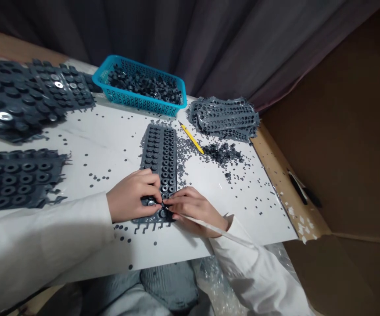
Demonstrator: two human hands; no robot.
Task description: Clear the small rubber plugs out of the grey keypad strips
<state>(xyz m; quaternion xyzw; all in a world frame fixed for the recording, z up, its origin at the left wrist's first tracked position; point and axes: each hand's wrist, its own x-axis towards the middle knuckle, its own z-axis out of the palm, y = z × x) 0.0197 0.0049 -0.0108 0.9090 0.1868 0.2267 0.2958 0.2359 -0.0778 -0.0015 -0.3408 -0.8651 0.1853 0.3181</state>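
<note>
A teal plastic basket point(134, 102) of dark rubber pieces point(144, 83) stands at twelve o'clock and a yellow pencil point(192, 138) lies at one o'clock on the white surface point(259, 219). Centrally, the left hand point(132, 196) and right hand point(193, 210) arch over a perforated rubber strip point(159, 151), fingers point(177, 199) together, pinching at its near end.

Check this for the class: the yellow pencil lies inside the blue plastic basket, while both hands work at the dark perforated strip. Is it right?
No: the head view shows the yellow pencil on the white board, outside the blue plastic basket. The rest stands: the left hand and right hand work at the dark perforated strip.
</note>
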